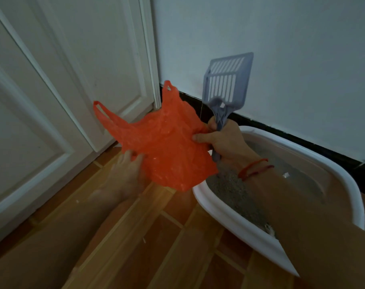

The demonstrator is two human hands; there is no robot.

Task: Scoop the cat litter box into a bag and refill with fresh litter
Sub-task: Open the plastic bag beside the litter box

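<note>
Crinkled orange plastic bag (167, 142); slotted grey scoop (225, 84). Grip of right hand (225, 140) clamped on scoop handle and bag edge. Grip of left hand (125, 172) indeterminate: blurred.

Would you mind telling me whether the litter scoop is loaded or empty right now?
Empty. The scoop, held head-up by the right hand, shows bare slots with the wall visible through them and nothing on it.

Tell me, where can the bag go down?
Bare wood floor lies between the white door and the litter box. Near the wall it is crowded: the box sits there, with the bag and scoop held close by.
</note>
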